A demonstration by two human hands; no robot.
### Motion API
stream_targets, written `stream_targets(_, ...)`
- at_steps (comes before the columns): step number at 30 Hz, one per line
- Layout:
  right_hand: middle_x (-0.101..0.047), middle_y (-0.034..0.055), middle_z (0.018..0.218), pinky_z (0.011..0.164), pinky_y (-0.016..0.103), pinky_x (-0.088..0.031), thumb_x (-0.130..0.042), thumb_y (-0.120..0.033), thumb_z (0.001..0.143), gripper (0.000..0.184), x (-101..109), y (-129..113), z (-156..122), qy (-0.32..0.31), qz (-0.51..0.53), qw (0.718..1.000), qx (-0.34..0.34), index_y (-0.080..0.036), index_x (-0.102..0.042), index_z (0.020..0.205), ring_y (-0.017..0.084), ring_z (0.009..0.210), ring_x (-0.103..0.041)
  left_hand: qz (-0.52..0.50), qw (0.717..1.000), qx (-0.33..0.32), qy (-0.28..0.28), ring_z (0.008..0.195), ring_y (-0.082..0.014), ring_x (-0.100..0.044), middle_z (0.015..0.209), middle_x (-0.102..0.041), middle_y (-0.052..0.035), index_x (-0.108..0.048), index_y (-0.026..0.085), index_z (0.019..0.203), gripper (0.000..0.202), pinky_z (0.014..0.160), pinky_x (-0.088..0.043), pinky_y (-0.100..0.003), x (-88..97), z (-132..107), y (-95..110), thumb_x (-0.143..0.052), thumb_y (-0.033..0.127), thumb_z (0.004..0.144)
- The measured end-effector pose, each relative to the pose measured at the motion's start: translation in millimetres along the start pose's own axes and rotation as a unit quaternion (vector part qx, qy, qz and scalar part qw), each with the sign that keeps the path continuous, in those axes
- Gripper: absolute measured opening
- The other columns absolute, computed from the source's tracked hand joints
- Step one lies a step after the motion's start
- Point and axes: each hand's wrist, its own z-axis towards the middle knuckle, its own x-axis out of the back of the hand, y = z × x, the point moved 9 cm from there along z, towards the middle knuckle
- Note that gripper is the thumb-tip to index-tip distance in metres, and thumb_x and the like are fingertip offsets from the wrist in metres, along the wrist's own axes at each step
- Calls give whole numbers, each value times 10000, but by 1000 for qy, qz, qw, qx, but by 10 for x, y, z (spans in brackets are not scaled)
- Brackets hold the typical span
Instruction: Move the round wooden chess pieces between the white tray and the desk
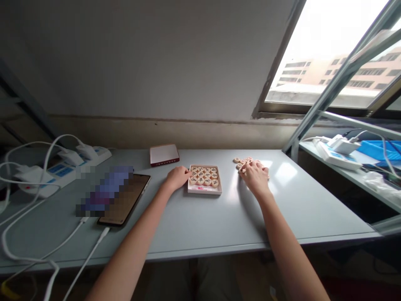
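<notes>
A small white box [204, 189] lies on the grey table [200, 225], filled with round wooden chess pieces [204, 176] in rows. My left hand [178, 177] rests against the box's left side, fingers curled, one fingertip touching its edge. To the right, my right hand [255, 174] lies over a loose pile of chess pieces [242, 161], fingers bent down onto them. Whether it grips one is hidden.
A red-edged lid [163, 154] lies behind the box. A phone [125, 203] on a charging cable sits left, with white power strips [62, 167] and cables beyond. A metal window frame [316, 113] and a cluttered shelf [344, 154] stand at the right.
</notes>
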Motion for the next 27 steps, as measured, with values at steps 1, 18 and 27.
stream_targets(1,-555,155,1041,759,422,-287,-404,-235,802,222,9,-8,-5,0,6,1000,3,-148,-588,891,306,1027,-415,8,1000,10,22,732,-179,-602,820,-685,-107,-665,162,740,365,576,-345,-232,20,21,-8,-345,330,795)
stream_targets(18,-615,22,852,657,248,-433,-535,-244,782,93,197,-1315,-100,-81,438,860,248,-205,-531,867,127,706,-559,17,995,16,99,843,-210,-616,869,-681,-140,-694,160,820,375,736,-401,-272,43,209,-15,-341,285,834)
stream_targets(27,-604,39,792,676,287,-443,-520,-213,792,69,100,-1610,-44,-96,399,852,326,-187,-584,786,151,719,-549,8,995,6,97,832,-196,-618,853,-687,-121,-698,174,829,349,740,-415,-271,33,202,-20,-365,278,823)
